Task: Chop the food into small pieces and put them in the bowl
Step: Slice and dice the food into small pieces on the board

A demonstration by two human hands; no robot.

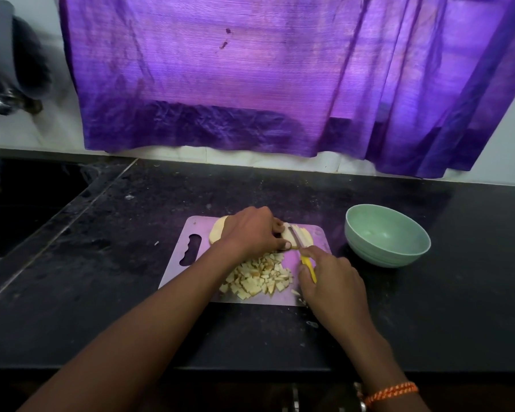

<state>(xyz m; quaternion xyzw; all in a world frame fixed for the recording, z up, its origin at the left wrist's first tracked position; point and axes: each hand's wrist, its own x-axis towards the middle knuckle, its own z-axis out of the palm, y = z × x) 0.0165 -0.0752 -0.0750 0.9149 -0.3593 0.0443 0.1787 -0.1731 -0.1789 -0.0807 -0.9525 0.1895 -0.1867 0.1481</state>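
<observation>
On the cutting board (173, 272), the uncut food (217, 231) is pinned under the left hand (250, 231). The knife (302, 252), clasped in the right hand (330, 281), lies across its right end; the green bowl (387, 236) sits right.

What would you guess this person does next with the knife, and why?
Probably press the knife down to finish this slice: its blade sits across the uncut food that the left hand steadies, the right hand grips the yellow handle, and the bowl looks empty.
</observation>
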